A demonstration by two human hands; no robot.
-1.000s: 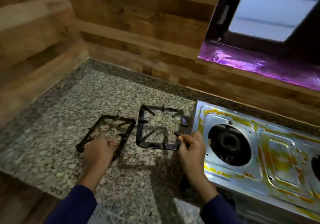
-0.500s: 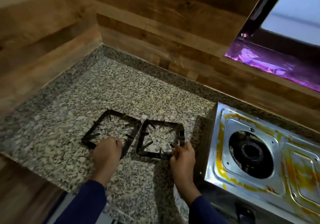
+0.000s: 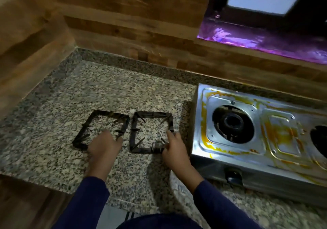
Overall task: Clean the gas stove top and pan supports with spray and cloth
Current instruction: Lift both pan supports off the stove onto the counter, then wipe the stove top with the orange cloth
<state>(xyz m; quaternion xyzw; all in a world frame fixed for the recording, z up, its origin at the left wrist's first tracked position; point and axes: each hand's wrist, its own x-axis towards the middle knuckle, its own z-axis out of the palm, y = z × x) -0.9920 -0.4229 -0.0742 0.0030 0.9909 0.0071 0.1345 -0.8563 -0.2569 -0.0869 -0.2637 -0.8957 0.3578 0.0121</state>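
Note:
Two black square pan supports lie flat side by side on the speckled granite counter (image 3: 53, 122). My left hand (image 3: 104, 147) covers the near right corner of the left pan support (image 3: 85, 131), fingers curled on its bar. My right hand (image 3: 174, 147) pinches the near right corner of the right pan support (image 3: 152, 113), index finger along its right side. To the right stands the steel gas stove (image 3: 283, 150), smeared with yellow-orange stains, its left burner (image 3: 231, 122) bare. No spray bottle is in view.
Wood-panelled walls close the counter at the left and back. A window with a shiny purple sill (image 3: 265, 42) sits above the stove. A stove knob (image 3: 233, 175) faces me. The counter's front edge drops off near my sleeves, where pale striped fabric (image 3: 115, 214) shows.
Both supports have been carried left, away from the stove, and now rest flat next to each other. The view has swung back right, showing more of the stove.

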